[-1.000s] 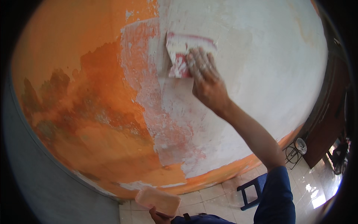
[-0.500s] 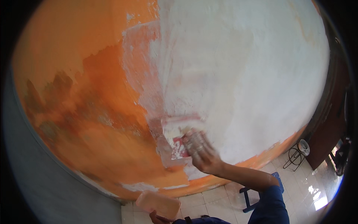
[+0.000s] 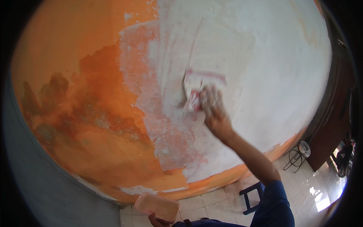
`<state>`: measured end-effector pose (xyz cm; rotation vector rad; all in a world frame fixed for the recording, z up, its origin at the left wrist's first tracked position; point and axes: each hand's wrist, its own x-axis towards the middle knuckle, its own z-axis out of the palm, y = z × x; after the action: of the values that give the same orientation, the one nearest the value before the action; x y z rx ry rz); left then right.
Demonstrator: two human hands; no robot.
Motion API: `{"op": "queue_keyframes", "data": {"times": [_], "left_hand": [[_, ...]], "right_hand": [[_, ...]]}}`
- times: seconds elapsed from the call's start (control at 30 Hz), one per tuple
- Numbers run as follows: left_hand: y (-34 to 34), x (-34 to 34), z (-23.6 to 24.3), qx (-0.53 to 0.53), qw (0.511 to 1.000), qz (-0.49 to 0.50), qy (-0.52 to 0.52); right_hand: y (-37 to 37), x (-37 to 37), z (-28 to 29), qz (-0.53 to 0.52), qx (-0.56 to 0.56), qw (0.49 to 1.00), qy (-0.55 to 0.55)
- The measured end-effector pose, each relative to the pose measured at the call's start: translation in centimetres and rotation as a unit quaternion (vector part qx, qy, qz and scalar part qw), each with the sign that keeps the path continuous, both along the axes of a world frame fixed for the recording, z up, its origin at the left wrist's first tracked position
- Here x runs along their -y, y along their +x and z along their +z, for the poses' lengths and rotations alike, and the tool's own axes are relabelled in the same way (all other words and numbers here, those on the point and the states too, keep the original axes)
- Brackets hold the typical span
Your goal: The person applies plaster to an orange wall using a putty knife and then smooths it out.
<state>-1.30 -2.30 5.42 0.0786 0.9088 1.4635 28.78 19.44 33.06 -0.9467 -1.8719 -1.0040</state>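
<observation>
My right hand (image 3: 214, 109), fingers caked with white paste and blurred, is closed on a wide flat spreader (image 3: 204, 77), white-smeared with red patches, held at the middle of the wall. The wall (image 3: 272, 68) is mostly whitish on the right, orange with dark stains on the left, and streaky pinkish white between. Low at the bottom, my left hand (image 3: 156, 220) grips a pale pink rectangular tray (image 3: 157, 204), its fingers partly hidden.
A blue plastic stool (image 3: 245, 200) stands on white floor tiles (image 3: 204, 212) below my right arm. To the right are a metal stand (image 3: 295, 159) with a round white container (image 3: 304, 149) and a dark brown door (image 3: 329, 132). A grey surface (image 3: 49, 181) runs along the lower left.
My right hand and the spreader swept down toward the wall's lower part, then came back up to its middle. The tray in my left hand shifted slightly left.
</observation>
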Motion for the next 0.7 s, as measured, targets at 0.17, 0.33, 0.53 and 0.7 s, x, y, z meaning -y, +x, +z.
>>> {"op": "queue_keyframes", "data": {"times": [0.17,0.33,0.53,0.7], "left_hand": [[-0.5,-0.1,-1.2,-0.044,0.999,-0.027,-0.015],[0.2,-0.7,0.9,-0.026,1.0,0.003,0.002],[-1.8,-0.6,-2.3,-0.042,0.995,-0.064,0.067],[1.0,-0.8,0.9,-0.029,0.999,-0.021,0.026]], "right_hand": [[-3.0,3.8,-13.1,0.061,-0.003,0.99,-0.13],[-2.1,10.5,-8.9,0.115,-0.041,0.989,-0.088],[2.7,4.8,7.5,-0.043,-0.118,0.973,0.193],[4.0,0.4,5.3,-0.035,-0.059,0.996,0.057]]}}
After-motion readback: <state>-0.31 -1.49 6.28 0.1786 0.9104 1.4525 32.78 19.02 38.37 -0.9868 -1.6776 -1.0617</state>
